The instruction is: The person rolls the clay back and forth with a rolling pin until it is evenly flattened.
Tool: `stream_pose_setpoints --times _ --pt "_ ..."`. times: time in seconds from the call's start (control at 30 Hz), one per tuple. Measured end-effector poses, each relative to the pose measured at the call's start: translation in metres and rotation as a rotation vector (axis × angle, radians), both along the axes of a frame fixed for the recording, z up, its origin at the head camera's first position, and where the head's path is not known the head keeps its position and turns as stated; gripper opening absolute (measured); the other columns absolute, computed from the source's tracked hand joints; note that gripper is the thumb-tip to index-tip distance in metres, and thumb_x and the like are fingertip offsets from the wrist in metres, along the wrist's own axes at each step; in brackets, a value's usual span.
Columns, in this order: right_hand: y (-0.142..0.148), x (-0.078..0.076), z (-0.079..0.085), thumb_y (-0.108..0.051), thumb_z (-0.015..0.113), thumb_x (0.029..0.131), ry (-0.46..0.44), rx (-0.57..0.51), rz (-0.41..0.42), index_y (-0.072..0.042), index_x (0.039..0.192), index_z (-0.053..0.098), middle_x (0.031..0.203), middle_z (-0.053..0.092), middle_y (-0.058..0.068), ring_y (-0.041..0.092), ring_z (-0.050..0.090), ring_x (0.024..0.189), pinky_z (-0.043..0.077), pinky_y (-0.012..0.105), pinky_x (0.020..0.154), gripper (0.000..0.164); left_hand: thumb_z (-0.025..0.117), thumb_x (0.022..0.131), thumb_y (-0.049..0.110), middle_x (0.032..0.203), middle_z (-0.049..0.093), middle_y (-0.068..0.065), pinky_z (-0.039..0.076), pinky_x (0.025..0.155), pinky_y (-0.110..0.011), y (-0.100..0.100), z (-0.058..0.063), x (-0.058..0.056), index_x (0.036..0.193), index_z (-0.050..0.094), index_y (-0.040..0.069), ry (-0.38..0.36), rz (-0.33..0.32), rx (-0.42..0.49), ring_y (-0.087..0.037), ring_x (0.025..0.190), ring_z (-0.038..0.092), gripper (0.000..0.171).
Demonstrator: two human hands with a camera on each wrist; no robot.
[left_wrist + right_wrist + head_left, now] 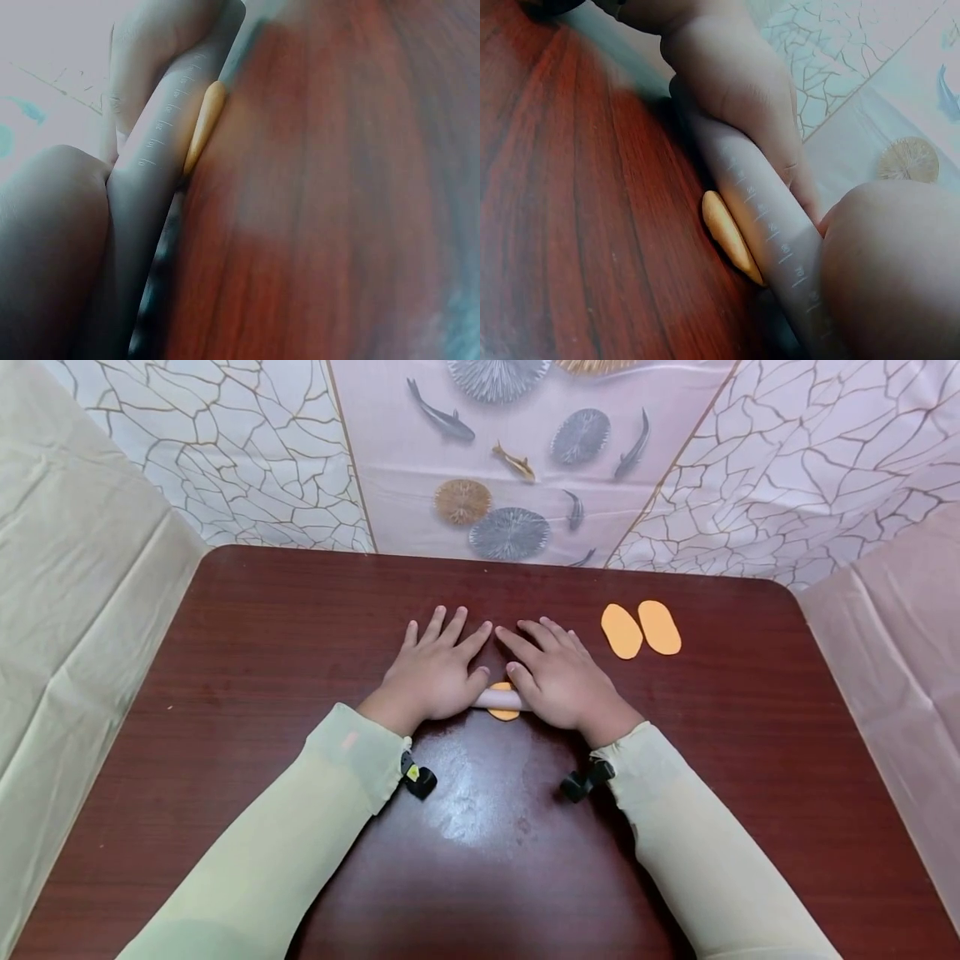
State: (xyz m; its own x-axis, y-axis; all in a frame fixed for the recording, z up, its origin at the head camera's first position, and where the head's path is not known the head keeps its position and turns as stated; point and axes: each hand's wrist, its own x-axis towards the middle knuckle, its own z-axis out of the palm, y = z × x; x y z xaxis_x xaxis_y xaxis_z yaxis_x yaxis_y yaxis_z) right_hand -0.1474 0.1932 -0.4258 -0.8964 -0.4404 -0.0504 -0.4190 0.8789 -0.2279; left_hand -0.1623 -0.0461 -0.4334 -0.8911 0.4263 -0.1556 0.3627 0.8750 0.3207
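Observation:
A pale rolling pin (498,699) with small printed scale marks lies across a small piece of orange dough (504,715) on the table. My left hand (435,677) presses on the pin's left part with its fingers stretched out and spread. On the right part rests my right hand (561,681), its fingers likewise extended forward. Both palms cover the pin's ends in the head view. In the left wrist view the dough (204,127) shows as a thin edge beside the pin (161,142). The right wrist view has the dough (731,236) sticking out from under the pin (757,202).
Two flat orange dough ovals (622,632) lie side by side at the back right of the dark wooden table (285,635). Patterned cloth (247,460) hangs behind the table's far edge. Black wrist cameras (420,779) sit on both sleeves.

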Motion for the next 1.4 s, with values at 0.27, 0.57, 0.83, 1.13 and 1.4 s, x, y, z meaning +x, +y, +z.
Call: stream_pose_setpoints --times 0.27,0.57,0.83,1.13,1.4 --pt "0.003 -0.007 -0.004 -0.043 0.039 0.12 0.103 -0.063 0.045 -0.023 0.17 0.052 0.164 0.054 0.015 0.043 0.041 0.162 0.03 0.065 0.135 0.056 0.043 0.112 0.049 0.191 0.013 -0.008 0.005 0.138 -0.074 0.001 -0.001 -0.004 0.178 0.032 0.042 0.05 0.033 0.034 -0.04 0.178 0.0 0.068" --pt "0.003 -0.015 -0.003 -0.037 0.041 0.119 0.1 -0.081 0.055 -0.019 0.167 0.056 0.158 0.058 0.016 0.04 0.048 0.154 0.033 0.06 0.134 0.053 0.043 0.111 0.048 0.19 0.019 -0.01 0.007 0.138 -0.073 0.002 -0.001 -0.011 0.175 0.041 0.038 0.048 0.067 0.046 -0.041 0.178 0.004 0.065" --pt "0.003 -0.021 -0.002 -0.034 0.044 0.117 0.149 -0.1 0.055 -0.019 0.162 0.061 0.153 0.062 0.013 0.039 0.05 0.151 0.036 0.057 0.132 0.05 0.047 0.11 0.045 0.188 0.025 -0.011 0.009 0.138 -0.073 0.003 0.001 -0.016 0.171 0.049 0.033 0.063 0.082 0.067 -0.042 0.178 0.008 0.063" --pt "0.003 -0.024 -0.003 -0.034 0.044 0.117 0.174 -0.108 0.052 -0.018 0.158 0.064 0.151 0.063 0.013 0.04 0.053 0.147 0.04 0.058 0.128 0.049 0.048 0.11 0.045 0.187 0.031 -0.01 0.012 0.138 -0.072 0.003 0.001 -0.019 0.168 0.052 0.031 0.106 0.093 0.072 -0.041 0.177 0.013 0.06" --pt "0.004 -0.028 -0.005 -0.033 0.043 0.117 0.195 -0.115 0.059 -0.017 0.155 0.066 0.147 0.064 0.013 0.04 0.054 0.145 0.044 0.06 0.125 0.047 0.049 0.109 0.043 0.185 0.034 -0.009 0.014 0.138 -0.072 0.003 -0.002 -0.023 0.166 0.054 0.029 0.131 0.105 0.082 -0.041 0.176 0.016 0.059"
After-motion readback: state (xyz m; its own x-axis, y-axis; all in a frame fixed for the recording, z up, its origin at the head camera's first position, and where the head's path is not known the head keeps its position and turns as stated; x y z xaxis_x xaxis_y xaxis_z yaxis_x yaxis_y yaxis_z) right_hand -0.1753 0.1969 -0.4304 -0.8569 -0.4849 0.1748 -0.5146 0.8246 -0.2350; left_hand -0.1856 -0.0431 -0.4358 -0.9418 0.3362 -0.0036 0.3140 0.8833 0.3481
